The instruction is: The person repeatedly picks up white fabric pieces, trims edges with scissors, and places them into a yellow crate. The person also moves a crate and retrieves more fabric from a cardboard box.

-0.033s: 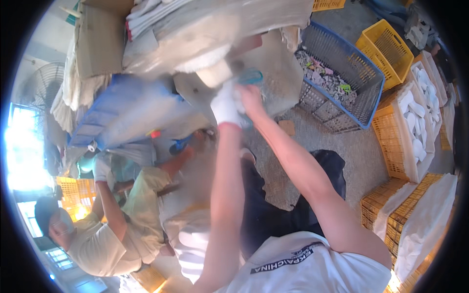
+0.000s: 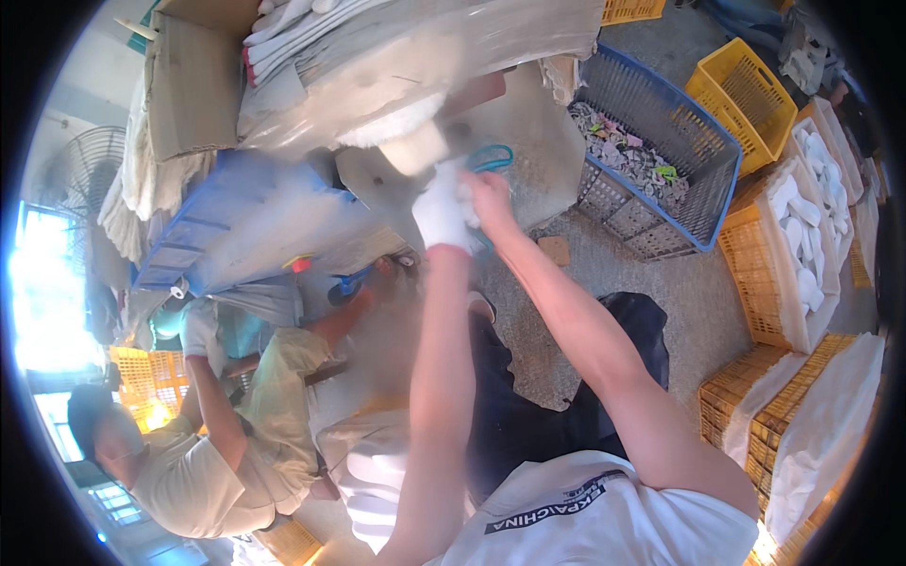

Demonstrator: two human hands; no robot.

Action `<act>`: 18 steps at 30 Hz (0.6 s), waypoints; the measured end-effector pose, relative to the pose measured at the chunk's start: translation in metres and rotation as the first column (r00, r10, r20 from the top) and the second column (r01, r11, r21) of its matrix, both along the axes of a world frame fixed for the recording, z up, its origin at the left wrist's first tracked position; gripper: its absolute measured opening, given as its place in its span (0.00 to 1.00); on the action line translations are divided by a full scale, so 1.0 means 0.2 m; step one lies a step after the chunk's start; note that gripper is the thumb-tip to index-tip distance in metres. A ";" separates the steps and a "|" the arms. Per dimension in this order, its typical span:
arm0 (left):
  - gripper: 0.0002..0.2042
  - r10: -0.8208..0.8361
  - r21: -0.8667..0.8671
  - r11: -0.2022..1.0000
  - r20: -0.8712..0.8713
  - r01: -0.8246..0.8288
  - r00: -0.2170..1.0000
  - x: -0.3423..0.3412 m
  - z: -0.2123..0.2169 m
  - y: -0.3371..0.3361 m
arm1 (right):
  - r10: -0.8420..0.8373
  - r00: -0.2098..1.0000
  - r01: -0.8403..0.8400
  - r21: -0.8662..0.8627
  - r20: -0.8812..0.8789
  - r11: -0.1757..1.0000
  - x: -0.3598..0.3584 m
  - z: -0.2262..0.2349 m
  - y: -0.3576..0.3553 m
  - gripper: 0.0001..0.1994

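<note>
The view looks steeply down from the wearer's head, through a wide fisheye lens, upright, with the wearer's left at nine o'clock. The white shirt (image 2: 557, 519) is nearest, between five and six o'clock; the left hand (image 2: 442, 209) and right hand (image 2: 490, 198) sit farther off, just toward twelve from centre. The sweep takes in a bright window (image 2: 47, 302) at nine, a seated co-worker (image 2: 203, 462) at eight and a blue basket (image 2: 632, 212) at two.
</note>
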State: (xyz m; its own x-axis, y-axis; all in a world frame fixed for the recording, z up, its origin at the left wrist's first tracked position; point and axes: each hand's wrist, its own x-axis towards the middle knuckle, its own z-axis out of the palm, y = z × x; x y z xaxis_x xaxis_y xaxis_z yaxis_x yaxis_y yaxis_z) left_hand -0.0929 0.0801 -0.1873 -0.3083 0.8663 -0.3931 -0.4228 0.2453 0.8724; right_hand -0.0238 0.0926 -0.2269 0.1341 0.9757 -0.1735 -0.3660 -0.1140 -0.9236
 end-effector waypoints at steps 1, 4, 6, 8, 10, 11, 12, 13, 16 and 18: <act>0.12 -0.001 0.006 1.000 -0.045 0.002 0.999 0.01 0.01 -0.01 | 0.010 0.996 -0.013 -0.031 -0.085 0.999 0.00 -0.01 0.00 0.18; 0.12 0.104 0.011 0.994 0.045 -0.105 0.994 0.03 0.04 -0.04 | 0.061 0.997 -0.063 -0.034 -0.044 0.997 0.00 -0.02 0.00 0.18; 0.12 0.071 -0.003 0.997 0.091 -0.071 0.993 0.05 0.07 -0.05 | 0.062 0.996 -0.063 -0.010 -0.059 0.998 0.00 -0.02 0.00 0.18; 0.13 0.041 -0.006 0.999 -0.012 -0.041 0.999 0.05 0.09 -0.05 | 0.058 0.978 -0.069 -0.051 -0.199 0.996 0.02 -0.02 -0.02 0.18; 0.13 0.056 -0.071 0.996 -0.008 -0.057 0.998 0.07 0.10 -0.05 | 0.035 0.999 -0.035 0.013 0.008 0.999 0.04 -0.01 -0.01 0.18; 0.13 0.041 0.012 0.999 0.189 -0.044 0.981 0.08 0.10 -0.04 | 0.039 0.999 -0.039 0.003 0.007 0.999 0.04 -0.01 0.01 0.18; 0.13 0.022 -0.003 1.000 0.144 -0.022 0.989 0.08 0.10 -0.04 | 0.030 1.000 -0.030 -0.020 0.001 0.999 0.05 -0.01 0.01 0.18; 0.13 0.011 -0.025 1.000 0.098 -0.009 0.995 0.09 0.10 -0.04 | 0.021 0.986 -0.044 -0.140 -0.164 0.989 0.05 -0.01 0.02 0.17; 0.14 0.004 0.058 0.998 0.131 -0.012 0.991 0.09 0.09 -0.03 | 0.036 0.992 -0.027 -0.079 0.119 0.996 0.03 -0.03 0.05 0.18; 0.14 0.019 -0.017 1.000 0.128 -0.017 0.992 0.08 0.08 -0.03 | -0.012 1.000 0.011 0.043 0.005 0.999 0.02 -0.04 0.05 0.19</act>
State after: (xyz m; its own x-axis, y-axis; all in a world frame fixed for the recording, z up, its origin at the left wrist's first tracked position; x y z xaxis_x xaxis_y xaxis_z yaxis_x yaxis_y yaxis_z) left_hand -0.0765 0.0751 -0.1709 -0.2701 0.8542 -0.4442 -0.5358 0.2500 0.8065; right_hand -0.0198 0.1036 -0.2357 0.1462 0.9805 -0.1310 -0.3622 -0.0701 -0.9295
